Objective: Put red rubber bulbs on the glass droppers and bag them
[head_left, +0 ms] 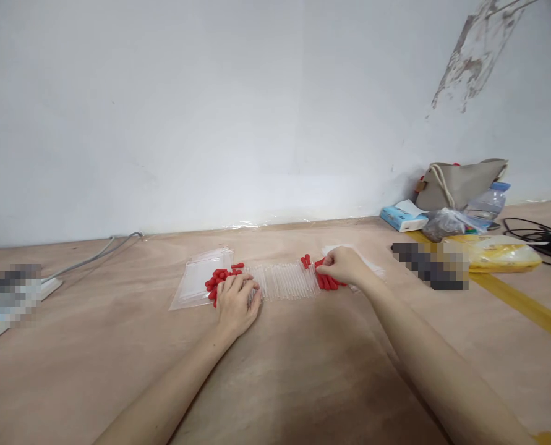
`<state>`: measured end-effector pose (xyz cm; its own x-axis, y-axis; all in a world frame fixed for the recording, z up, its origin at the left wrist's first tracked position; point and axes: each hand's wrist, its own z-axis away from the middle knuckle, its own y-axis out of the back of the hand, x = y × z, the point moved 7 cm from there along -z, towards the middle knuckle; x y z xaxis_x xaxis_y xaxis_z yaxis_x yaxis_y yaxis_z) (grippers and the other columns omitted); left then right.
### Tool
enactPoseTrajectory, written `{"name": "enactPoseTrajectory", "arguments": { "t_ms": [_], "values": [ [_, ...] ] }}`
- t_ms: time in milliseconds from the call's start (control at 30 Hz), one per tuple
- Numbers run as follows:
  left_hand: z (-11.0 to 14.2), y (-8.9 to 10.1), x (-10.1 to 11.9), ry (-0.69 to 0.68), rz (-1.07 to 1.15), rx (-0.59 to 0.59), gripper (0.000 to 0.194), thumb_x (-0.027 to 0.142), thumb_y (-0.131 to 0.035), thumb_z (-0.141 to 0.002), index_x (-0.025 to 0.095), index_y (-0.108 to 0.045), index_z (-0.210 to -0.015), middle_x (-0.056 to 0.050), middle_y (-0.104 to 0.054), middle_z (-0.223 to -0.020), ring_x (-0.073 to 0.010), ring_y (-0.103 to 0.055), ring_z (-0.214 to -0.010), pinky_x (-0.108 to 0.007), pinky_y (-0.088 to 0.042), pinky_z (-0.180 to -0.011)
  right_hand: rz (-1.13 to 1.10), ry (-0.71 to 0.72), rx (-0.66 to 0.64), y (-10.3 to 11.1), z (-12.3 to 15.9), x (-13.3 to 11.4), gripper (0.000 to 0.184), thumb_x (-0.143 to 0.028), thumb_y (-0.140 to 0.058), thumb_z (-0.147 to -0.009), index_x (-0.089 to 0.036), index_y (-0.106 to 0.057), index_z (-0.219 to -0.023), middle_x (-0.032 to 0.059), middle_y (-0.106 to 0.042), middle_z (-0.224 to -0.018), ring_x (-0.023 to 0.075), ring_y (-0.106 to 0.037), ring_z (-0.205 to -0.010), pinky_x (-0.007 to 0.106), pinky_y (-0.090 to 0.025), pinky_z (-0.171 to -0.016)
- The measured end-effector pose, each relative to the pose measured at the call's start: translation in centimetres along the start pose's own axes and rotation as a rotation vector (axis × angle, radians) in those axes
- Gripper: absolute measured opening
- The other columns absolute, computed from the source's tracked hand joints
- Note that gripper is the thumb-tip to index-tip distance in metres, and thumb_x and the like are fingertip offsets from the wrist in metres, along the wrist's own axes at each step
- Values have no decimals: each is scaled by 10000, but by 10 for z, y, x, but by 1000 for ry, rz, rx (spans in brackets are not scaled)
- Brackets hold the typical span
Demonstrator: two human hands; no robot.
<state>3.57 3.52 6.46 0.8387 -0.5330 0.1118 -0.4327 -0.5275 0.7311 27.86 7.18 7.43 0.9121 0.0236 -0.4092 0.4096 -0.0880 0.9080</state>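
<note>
A row of clear thin dropper tubes lies side by side on the wooden tabletop. My left hand rests at its left end, fingers bent and slightly apart, beside and partly over a pile of red rubber bulbs. What lies under that palm is hidden. At the right end of the row, my right hand pinches a red rubber bulb between thumb and finger. More red bulbs lie beneath it, and two loose red bulbs sit just left of it.
Clear plastic bags lie left of the bulbs, and a white sheet lies partly behind my right hand. Farther right are a blue tissue box, a grey bag, a yellow packet and black cable. A wall stands behind.
</note>
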Motion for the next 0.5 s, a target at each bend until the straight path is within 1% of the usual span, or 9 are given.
{"name": "enactPoseTrajectory", "arguments": {
  "t_ms": [67,133,200,267,367,500],
  "values": [
    [-10,-4,2,32,-17,-2,123,277,-504,-780,204,-594,-740,-78,-554,-1037,-266,-448,-970,-416,-312,-778,7,196,133,-8,18,-31,162,-271,-526,-687,-177,-601,-578,24,-598,-624,133,-528,-604,235,-341,-558],
    [-21,-13,3,85,-32,-31,146,302,-504,-773,201,-599,-728,-100,-508,-1114,-300,-405,-1040,-461,-296,-812,70,394,218,-24,40,-57,154,-253,-516,-710,-174,-598,-606,44,-592,-667,160,-523,-684,269,-340,-636],
    [-31,-25,4,160,-57,-68,179,331,-509,-757,188,-605,-709,-125,-474,-1157,-336,-352,-1095,-502,-269,-837,117,527,283,-41,62,-71,125,-249,-527,-715,-166,-582,-639,58,-575,-697,178,-500,-717,304,-323,-677],
    [-38,-39,4,243,-92,-121,230,365,-510,-741,169,-615,-683,-148,-459,-1174,-362,-310,-1128,-526,-236,-863,105,581,308,-53,75,-72,99,-238,-522,-728,-165,-566,-678,58,-556,-720,179,-479,-732,308,-316,-677],
    [-45,-55,2,333,-153,-198,285,399,-506,-719,149,-637,-681,-173,-459,-1178,-380,-304,-1136,-538,-200,-890,12,575,314,-61,81,-66,54,-196,-510,-738,-168,-552,-758,56,-535,-792,173,-465,-766,292,-328,-676],
    [-49,-65,0,400,-230,-288,311,390,-486,-700,134,-661,-695,-195,-483,-1151,-392,-321,-1132,-538,-214,-878,-74,569,294,-62,78,-63,52,-176,-503,-747,-173,-538,-785,52,-513,-836,167,-462,-786,286,-349,-684]
  ]
}}
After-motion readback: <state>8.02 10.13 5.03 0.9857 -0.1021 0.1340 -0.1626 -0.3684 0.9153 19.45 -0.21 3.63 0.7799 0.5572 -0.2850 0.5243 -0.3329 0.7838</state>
